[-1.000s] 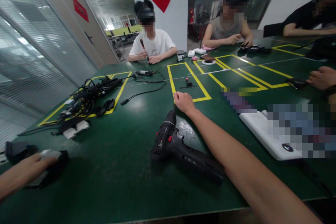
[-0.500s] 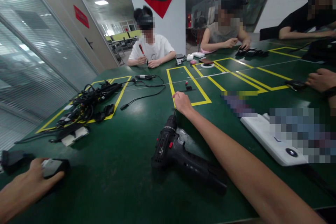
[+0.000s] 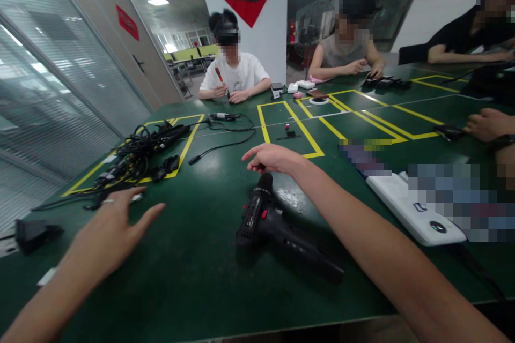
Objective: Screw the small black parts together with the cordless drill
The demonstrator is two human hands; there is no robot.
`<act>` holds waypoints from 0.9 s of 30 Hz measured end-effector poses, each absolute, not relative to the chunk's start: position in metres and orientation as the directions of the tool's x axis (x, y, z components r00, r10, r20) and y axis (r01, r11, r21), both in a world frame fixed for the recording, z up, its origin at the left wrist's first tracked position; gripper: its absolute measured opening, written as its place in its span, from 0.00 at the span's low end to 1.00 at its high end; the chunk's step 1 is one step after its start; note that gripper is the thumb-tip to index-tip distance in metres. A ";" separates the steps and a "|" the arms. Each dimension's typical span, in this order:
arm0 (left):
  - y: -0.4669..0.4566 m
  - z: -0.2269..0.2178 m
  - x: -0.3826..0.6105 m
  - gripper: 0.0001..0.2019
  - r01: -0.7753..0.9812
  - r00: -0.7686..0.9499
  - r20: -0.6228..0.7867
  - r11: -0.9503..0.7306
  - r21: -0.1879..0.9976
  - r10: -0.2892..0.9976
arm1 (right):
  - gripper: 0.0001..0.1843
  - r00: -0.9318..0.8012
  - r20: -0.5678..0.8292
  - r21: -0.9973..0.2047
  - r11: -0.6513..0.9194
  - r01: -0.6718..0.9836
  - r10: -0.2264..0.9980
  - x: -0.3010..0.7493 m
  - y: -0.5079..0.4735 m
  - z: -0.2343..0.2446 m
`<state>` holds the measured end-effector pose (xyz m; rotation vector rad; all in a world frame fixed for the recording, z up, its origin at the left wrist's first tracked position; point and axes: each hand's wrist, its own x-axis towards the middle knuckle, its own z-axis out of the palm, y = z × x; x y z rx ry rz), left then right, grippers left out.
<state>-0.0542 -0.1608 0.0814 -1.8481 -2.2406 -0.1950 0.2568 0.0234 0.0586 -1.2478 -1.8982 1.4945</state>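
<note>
A black cordless drill lies on its side on the green table, chuck pointing away from me. My right hand hovers just past the chuck, fingers stretched out to the left, holding nothing. My left hand is raised over the table's left side with its fingers spread and nothing in it. A small black block lies left of that hand, and a white-and-black part shows behind its fingers.
A tangle of black cables and tools fills the yellow-taped box at left. A white flat device lies at right. Three other people sit along the far edge; another person's hand rests at right. Small parts sit in the middle yellow box.
My left hand let go of the black-and-grey object at lower left and moved up and right, fingers now spread. My right hand lifted off the drill's bit and opened toward the left.
</note>
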 end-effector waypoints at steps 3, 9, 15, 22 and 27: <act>-0.131 0.075 0.028 0.29 0.996 0.063 0.240 -0.077 0.049 0.969 | 0.19 -0.636 -0.287 -0.958 -0.210 0.195 0.717 0.250 0.012 0.059; -0.075 0.044 0.107 0.14 0.915 0.291 0.325 -0.361 0.182 0.900 | 0.17 -0.577 -0.230 -0.973 -0.165 0.163 0.784 0.242 0.007 0.046; -0.066 0.037 0.113 0.06 0.907 0.283 0.374 -0.373 0.196 0.883 | 0.28 -0.511 -0.207 -0.977 -0.147 0.156 0.834 0.239 0.009 0.037; -0.070 0.049 0.111 0.09 0.924 0.249 0.342 -0.329 0.198 0.906 | 0.38 -0.606 -0.161 -0.987 -0.108 0.122 0.779 0.235 0.008 0.040; -0.093 0.075 0.054 0.16 0.970 0.056 0.319 -0.128 0.208 0.946 | 0.18 -0.304 0.127 -0.892 0.243 0.382 0.944 0.255 0.035 0.039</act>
